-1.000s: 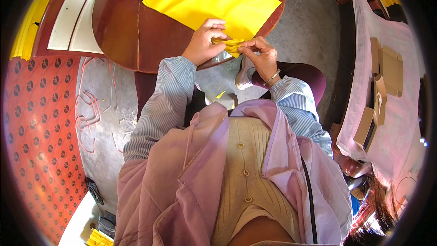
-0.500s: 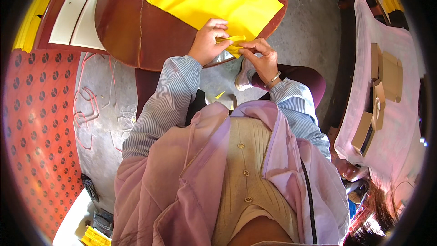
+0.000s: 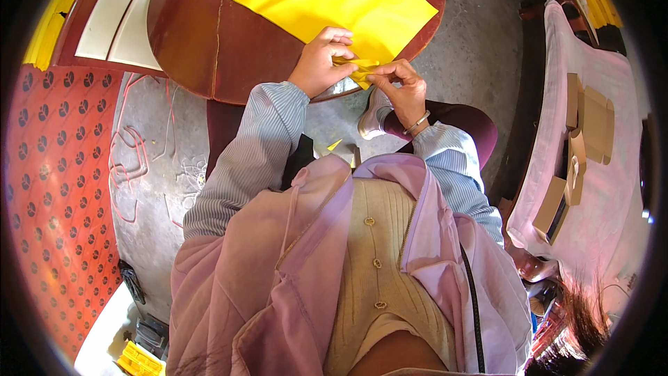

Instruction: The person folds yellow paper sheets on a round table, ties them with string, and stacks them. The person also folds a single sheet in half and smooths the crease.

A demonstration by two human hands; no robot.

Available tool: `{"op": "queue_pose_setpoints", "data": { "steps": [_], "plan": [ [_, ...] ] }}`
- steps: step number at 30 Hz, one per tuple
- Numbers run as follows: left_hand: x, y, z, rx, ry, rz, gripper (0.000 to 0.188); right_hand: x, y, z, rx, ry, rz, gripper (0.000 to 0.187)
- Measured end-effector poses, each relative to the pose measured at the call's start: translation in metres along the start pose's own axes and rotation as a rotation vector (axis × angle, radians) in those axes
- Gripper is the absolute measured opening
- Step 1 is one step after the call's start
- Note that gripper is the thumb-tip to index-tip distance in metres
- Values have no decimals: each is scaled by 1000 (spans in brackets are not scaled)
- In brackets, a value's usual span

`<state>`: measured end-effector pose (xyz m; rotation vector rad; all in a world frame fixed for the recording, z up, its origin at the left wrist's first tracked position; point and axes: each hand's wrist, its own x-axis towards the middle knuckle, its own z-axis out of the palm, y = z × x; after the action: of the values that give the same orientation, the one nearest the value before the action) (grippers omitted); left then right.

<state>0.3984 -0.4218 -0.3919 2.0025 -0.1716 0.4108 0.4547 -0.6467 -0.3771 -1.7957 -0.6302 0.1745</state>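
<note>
A bright yellow sheet, cloth or paper, (image 3: 341, 7) lies flat on the round brown table (image 3: 182, 38), its near corner reaching the table's edge. At that corner my left hand (image 3: 322, 64) pinches a folded yellow bit between thumb and curled fingers. From the other side my right hand (image 3: 403, 89), with a bracelet at the wrist, grips the same folded part between thumb and forefinger. The fingertips of both hands are close together. I cannot tell whether the folded bit is joined to the large sheet, as my fingers cover part of it.
A pink-covered table (image 3: 591, 195) at right holds opened cardboard boxes (image 3: 598, 125). On the left are a patterned red mat (image 3: 62, 202) and a pink cable (image 3: 141, 163) on the concrete floor. A yellow scrap (image 3: 335, 145) shows below my hands; yellow material (image 3: 50, 14) is piled at upper left.
The folded yellow bit looks flatter and narrower between my fingers. Both hands stay in nearly the same place; the whole view has shifted slightly.
</note>
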Motion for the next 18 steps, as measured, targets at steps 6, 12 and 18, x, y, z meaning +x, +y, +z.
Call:
{"op": "queue_pose_setpoints", "data": {
  "steps": [6,12,18],
  "plan": [
    [0,0,6,13,51,-31,22,-1,-3,2,13,12,-66,16],
    [1,-1,5,12,50,-31,21,-3,-8,-3,-108,-19,-128,17],
    [1,-4,1,-49,3,-49,19,-1,-4,-3,-59,-23,-43,15]
  ]
}}
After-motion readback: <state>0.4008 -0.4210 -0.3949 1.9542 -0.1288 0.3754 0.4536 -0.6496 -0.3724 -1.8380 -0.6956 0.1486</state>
